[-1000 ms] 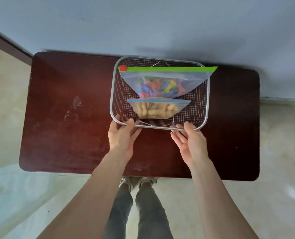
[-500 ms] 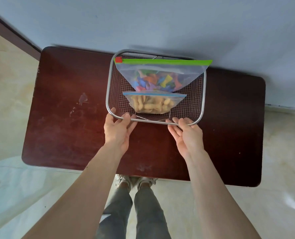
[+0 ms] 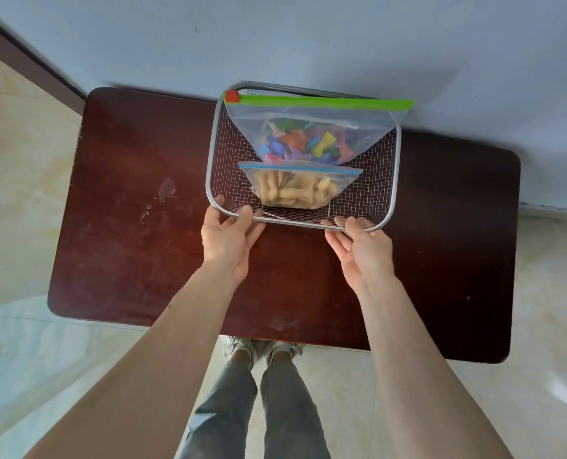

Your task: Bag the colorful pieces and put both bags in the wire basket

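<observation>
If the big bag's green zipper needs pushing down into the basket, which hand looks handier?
Probably the right hand. The green zipper strip of the large bag overhangs the wire basket at its right far corner. Both hands rest open at the near rim; the left hand sits farther from that overhang.

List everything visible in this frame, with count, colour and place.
Wire basket: one, silver mesh, far middle of table, against wall.
Large zip bag: one, clear, green strip, red slider, colorful pieces inside; back of basket.
Small zip bag: one, clear, blue strip, tan pieces inside; front of basket.
Table: one, dark red-brown, scuffed.
Wall: pale blue, behind table.
Floor: beige tile.
Legs and shoes: grey trousers, pale shoes, below table edge.
Left hand: fingers on basket's near rim.
Right hand: fingers on near rim.
</observation>
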`<action>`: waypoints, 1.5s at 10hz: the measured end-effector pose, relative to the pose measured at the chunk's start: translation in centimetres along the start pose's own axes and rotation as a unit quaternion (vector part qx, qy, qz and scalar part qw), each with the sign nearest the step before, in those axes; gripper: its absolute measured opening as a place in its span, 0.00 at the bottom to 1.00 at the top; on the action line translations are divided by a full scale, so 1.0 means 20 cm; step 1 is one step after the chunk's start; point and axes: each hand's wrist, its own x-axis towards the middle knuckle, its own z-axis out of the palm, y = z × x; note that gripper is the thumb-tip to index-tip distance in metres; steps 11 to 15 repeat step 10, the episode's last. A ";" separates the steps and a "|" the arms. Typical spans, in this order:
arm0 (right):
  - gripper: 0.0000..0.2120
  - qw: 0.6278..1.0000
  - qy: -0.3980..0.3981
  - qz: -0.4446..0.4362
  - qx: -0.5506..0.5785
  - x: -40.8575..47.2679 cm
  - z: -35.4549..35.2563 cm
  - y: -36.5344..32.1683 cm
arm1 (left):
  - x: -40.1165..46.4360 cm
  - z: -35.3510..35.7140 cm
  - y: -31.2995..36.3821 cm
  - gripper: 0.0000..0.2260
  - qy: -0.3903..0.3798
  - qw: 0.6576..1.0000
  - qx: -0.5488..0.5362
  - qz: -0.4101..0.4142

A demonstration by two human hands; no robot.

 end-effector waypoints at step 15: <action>0.24 0.996 0.001 -0.001 -0.092 -0.13 -0.21 -0.01 | -0.12 -0.20 -0.01 0.30 0.002 0.997 0.079 0.022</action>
